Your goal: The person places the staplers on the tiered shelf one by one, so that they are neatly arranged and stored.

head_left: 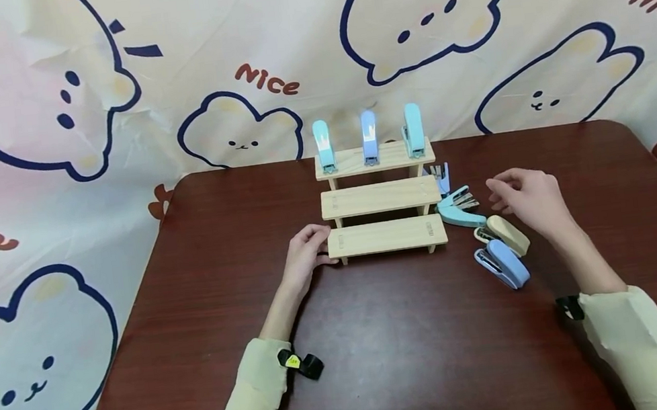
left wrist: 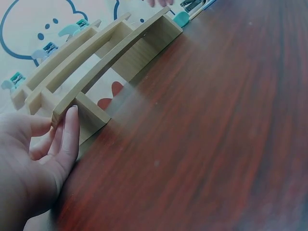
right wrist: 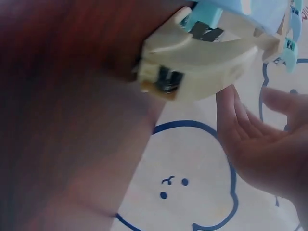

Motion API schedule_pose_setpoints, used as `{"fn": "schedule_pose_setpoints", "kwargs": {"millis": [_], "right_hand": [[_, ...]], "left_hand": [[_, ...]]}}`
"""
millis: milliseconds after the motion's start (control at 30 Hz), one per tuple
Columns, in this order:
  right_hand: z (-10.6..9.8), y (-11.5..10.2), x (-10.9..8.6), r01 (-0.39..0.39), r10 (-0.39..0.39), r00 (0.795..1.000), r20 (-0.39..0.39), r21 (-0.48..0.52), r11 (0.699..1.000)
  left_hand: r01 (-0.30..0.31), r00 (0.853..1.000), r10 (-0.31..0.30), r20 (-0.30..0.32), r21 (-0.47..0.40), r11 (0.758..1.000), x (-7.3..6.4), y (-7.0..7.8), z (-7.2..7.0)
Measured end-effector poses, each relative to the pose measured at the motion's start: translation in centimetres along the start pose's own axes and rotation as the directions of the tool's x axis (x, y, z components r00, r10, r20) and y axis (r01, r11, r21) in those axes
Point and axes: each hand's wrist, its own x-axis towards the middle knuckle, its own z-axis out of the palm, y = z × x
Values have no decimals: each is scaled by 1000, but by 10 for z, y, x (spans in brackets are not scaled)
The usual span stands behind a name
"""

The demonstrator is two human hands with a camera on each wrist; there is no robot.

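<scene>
A three-step wooden rack (head_left: pixel 385 236) stands on the table. My left hand (head_left: pixel 306 256) pinches the left end of its lowest shelf, thumb and fingers on either side of the board in the left wrist view. On the top shelf stand a teal stapler (head_left: pixel 324 146), a blue stapler (head_left: pixel 369 138) and a second teal stapler (head_left: pixel 413 131). My right hand (head_left: pixel 531 199) hovers, fingers loosely bent and holding nothing, near a cream stapler (head_left: pixel 510 234). Beside that lie a light blue stapler (head_left: pixel 506 264), a teal stapler with its arms spread (head_left: pixel 460 213) and a partly hidden blue stapler (head_left: pixel 444 178).
The dark wooden table (head_left: pixel 219 258) runs up to a printed cloth (head_left: pixel 322 43) hanging behind it. The loose staplers crowd the rack's right side. Black wrist straps (head_left: pixel 300 362) sit at both sleeves.
</scene>
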Motion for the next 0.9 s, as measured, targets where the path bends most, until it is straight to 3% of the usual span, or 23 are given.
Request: {"fn": "schedule_pose_setpoints", "kwargs": {"millis": [133, 233, 333, 633, 900], "right_hand": [[-3, 13, -5, 4, 10, 989, 149, -94, 996], [-3, 22, -9, 30, 15, 966, 260, -167, 985], [-4, 29, -12, 47, 16, 940, 340, -176, 983], [-15, 30, -18, 74, 30, 887, 460, -207, 976], [-19, 29, -15, 93, 23, 860, 510, -202, 975]], "left_hand": [[4, 1000, -3, 5, -11, 1000, 0, 0, 2], [8, 1000, -8, 8, -3, 1000, 0, 1, 3], [10, 1000, -10, 13, 9, 1000, 2, 2, 3], [27, 1000, -27, 13, 9, 1000, 1, 1, 4], [11, 1000, -11, 0, 7, 1000, 0, 1, -2]]}}
